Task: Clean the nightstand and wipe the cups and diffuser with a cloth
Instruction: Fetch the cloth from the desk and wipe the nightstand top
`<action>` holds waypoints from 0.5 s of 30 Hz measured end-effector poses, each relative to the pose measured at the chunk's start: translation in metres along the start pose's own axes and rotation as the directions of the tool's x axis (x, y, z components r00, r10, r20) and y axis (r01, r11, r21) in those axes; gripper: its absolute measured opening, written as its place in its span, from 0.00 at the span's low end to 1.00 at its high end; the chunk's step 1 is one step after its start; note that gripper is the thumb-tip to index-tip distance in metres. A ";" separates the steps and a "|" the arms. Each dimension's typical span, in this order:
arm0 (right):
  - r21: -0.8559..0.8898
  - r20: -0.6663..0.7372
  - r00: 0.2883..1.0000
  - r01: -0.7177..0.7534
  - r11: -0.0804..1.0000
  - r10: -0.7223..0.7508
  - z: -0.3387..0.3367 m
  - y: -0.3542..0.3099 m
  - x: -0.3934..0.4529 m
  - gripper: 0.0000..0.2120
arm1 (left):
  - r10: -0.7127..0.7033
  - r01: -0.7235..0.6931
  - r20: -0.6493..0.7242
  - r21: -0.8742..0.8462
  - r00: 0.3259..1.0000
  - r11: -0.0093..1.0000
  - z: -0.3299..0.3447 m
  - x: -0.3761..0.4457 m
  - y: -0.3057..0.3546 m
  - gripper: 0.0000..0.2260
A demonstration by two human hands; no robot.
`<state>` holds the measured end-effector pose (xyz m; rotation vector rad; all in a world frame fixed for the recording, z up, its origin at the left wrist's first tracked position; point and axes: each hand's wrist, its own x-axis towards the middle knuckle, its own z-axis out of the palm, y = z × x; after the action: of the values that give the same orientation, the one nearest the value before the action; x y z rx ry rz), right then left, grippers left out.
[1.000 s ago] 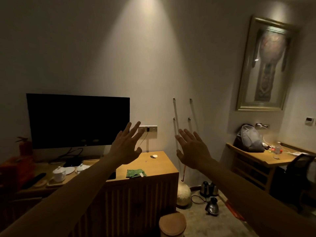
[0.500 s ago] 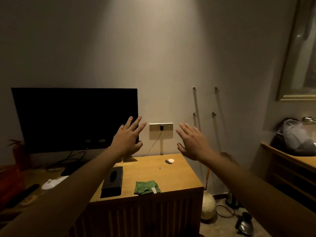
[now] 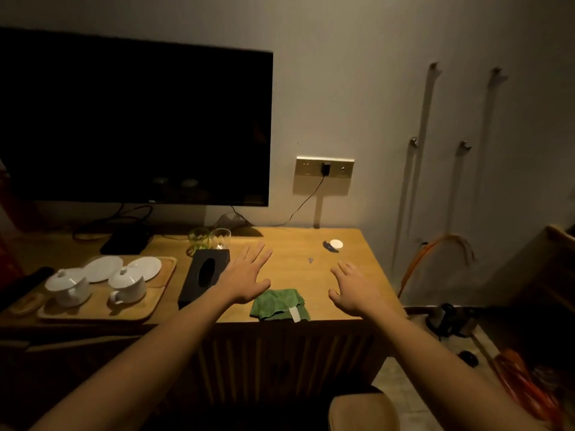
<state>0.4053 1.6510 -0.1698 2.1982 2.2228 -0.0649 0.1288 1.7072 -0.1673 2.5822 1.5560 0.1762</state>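
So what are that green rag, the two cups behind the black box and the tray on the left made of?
The green cloth looks like soft microfibre: matte, crumpled, with a white sewn tag. The two cups seem to be glass, since the wall and tabletop show through them; one is tinted green. The tray looks like light wood with a smooth finish and a raised rim, though bamboo is possible.
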 end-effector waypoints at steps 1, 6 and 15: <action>0.004 0.045 0.999 0.008 1.000 -0.008 0.016 -0.004 0.023 0.28 | -0.001 0.003 0.040 -0.034 0.999 0.999 0.017 0.016 -0.013 0.34; 0.095 0.181 0.982 0.041 0.995 -0.058 0.075 -0.029 0.118 0.21 | 0.071 -0.066 0.220 -0.034 0.973 0.997 0.083 0.079 -0.061 0.32; 0.330 0.441 0.885 -0.006 0.944 -0.149 0.172 -0.052 0.199 0.31 | 0.118 -0.019 0.449 -0.220 0.886 0.975 0.179 0.146 -0.113 0.30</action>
<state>0.3473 1.8421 -0.3484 1.9445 2.1232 -0.9166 0.1273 1.8813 -0.3569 2.2918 1.2028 -0.2405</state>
